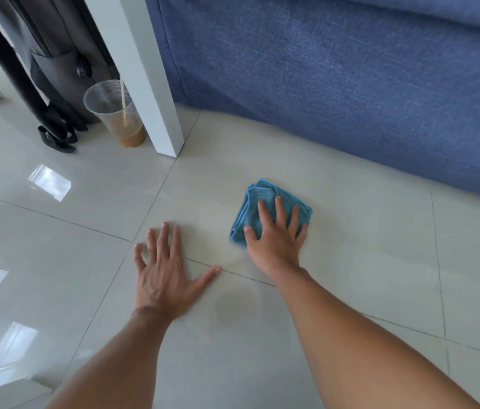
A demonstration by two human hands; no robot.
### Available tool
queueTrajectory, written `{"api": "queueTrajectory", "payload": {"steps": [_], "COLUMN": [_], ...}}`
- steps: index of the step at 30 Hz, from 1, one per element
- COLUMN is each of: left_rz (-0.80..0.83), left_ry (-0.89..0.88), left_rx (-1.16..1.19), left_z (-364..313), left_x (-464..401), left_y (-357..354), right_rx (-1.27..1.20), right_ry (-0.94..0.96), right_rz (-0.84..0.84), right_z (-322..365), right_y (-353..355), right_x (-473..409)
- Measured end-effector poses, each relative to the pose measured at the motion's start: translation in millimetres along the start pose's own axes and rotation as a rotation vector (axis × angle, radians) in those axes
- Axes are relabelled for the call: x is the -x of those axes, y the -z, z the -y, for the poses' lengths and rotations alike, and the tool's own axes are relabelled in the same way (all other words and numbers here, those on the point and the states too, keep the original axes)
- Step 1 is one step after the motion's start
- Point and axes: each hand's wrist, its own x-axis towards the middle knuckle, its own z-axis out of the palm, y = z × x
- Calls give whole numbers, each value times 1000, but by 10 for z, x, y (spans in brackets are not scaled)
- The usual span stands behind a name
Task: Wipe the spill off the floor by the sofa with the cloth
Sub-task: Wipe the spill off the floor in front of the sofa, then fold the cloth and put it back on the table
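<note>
Cloth (265, 208), blue folded microfibre, lay flat under right hand (277, 240), fingers spread, pressing. Left hand (163, 276) splayed empty on glossy pale tile floor (365, 246) beside it. Faint stain (232, 311) between forearms. Sofa (336, 84), blue weave, beyond cloth.

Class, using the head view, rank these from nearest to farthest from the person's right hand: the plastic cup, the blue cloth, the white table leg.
1. Blue cloth: directly under the right hand, pressed flat on the floor.
2. White table leg: up and to the left, beside the sofa.
3. Plastic cup: farther left, just beyond the leg.
</note>
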Motion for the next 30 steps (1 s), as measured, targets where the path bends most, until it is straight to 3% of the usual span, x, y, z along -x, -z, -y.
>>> {"api": "queueTrajectory", "payload": {"steps": [4, 10, 15, 20, 25, 30], "left_rz": [-30, -82, -103, 103, 131, 196], "left_ry": [-60, -208, -306, -428, -420, -401], "left_rx": [60, 124, 142, 76, -29, 103], "left_z": [-182, -449, -973, -1392, -1475, -1348], "left_x": [-173, -542, -946, -1262, -1444, -1376], "left_y": [28, 185, 334, 249, 236, 367], "right_rx": [-127, -237, -221, -345, -355, -246], "right_ry": [-8, -17, -114, -138, -109, -27], "right_rz": [-183, -256, -173, -197, -219, -119], "right_z": [-96, -340, -489, -448, -497, -556], "right_y": [156, 342, 461, 391, 338, 558], "right_x": [-112, -218, -317, -356, -385, -322]}}
